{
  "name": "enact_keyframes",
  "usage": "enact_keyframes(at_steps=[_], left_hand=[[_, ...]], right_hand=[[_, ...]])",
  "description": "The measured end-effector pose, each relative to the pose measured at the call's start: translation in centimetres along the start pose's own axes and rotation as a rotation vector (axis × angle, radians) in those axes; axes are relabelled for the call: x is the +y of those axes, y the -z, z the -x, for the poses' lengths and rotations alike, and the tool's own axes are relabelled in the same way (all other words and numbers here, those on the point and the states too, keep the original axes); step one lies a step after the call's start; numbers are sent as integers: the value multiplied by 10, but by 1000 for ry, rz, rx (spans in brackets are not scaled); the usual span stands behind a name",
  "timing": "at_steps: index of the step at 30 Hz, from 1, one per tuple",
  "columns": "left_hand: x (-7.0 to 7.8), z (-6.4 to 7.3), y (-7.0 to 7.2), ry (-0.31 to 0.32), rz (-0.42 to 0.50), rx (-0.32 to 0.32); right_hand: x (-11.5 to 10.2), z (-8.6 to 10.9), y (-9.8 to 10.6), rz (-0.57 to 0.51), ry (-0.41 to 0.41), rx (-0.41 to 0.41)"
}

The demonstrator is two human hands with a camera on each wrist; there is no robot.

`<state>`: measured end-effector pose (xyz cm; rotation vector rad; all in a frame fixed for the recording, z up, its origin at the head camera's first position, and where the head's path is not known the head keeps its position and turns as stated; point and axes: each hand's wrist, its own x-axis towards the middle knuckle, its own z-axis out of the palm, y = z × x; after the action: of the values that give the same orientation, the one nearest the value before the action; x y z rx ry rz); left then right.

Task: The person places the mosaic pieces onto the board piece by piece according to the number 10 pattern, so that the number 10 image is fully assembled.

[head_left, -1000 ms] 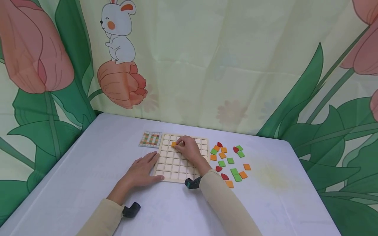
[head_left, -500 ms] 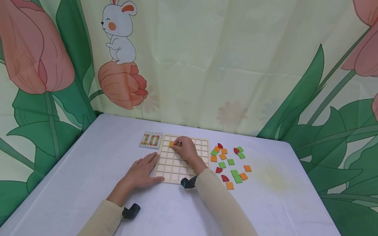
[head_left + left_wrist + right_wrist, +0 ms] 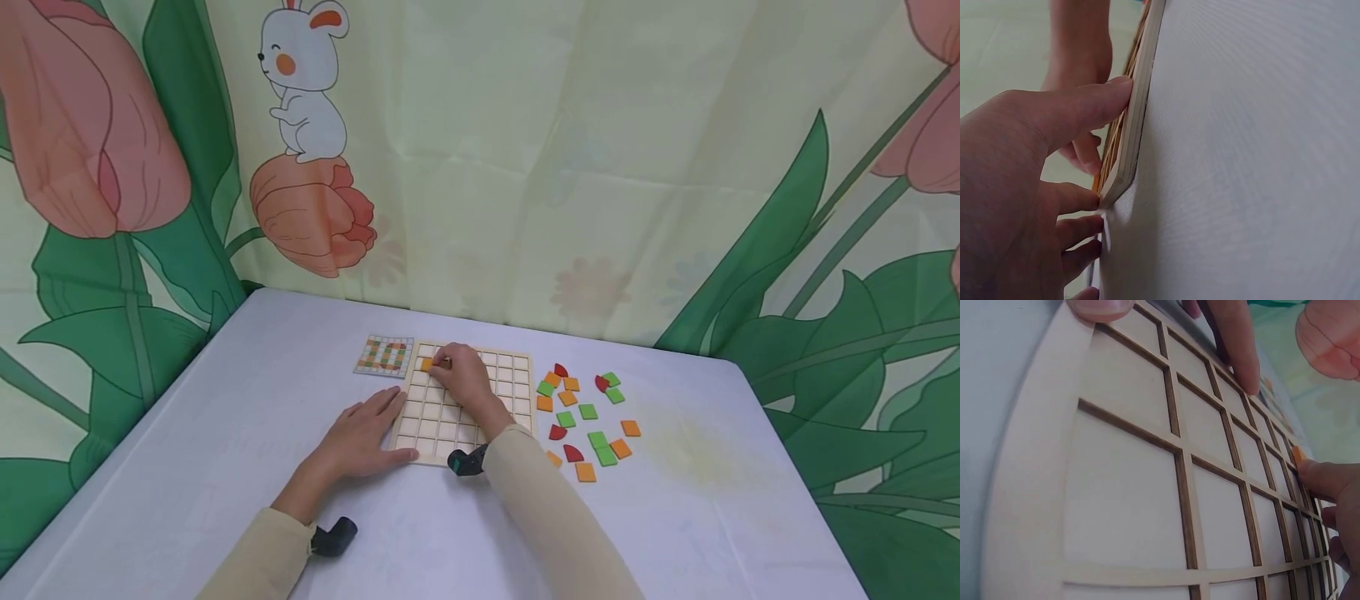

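Note:
A wooden grid board [image 3: 431,411] with many square cells lies on the white table. Over its upper left cells, my right hand [image 3: 467,382] pinches a small orange square tile [image 3: 426,364] between thumb and fingertips. The right wrist view catches the same orange tile [image 3: 1298,454] right at the thumb tip. My left hand [image 3: 363,433] rests spread at the board's left side. Its thumb [image 3: 1107,100] lies on the frame's near edge, and its other fingers touch around the corner. Behind the left fingers, a pattern card [image 3: 384,356] lies beside the board's far left corner.
Loose tiles are scattered right of the board: green squares [image 3: 588,412], orange squares [image 3: 631,428] and red quarter-circles [image 3: 573,453], some overlapping. A black wrist camera [image 3: 334,537] sits on the left wrist. A printed cloth [image 3: 480,183] hangs behind the table.
My right hand has slid left across the board's upper rows with the orange tile. Another orange tile now shows beside the right sleeve. The left hand stays in place.

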<state>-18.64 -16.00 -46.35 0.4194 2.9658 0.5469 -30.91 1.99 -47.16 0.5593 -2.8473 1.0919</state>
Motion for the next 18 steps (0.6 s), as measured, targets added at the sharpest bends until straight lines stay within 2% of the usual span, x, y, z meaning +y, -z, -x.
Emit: enact_keyframes(at_steps=[8,18], left_hand=[[-2,0,-1,-1,-6,-2],[-3,1,-1,-5,-10,-6]], right_hand=[[-5,-4,-3,2,28,29],[-12,-7,-8,74,-17,54]])
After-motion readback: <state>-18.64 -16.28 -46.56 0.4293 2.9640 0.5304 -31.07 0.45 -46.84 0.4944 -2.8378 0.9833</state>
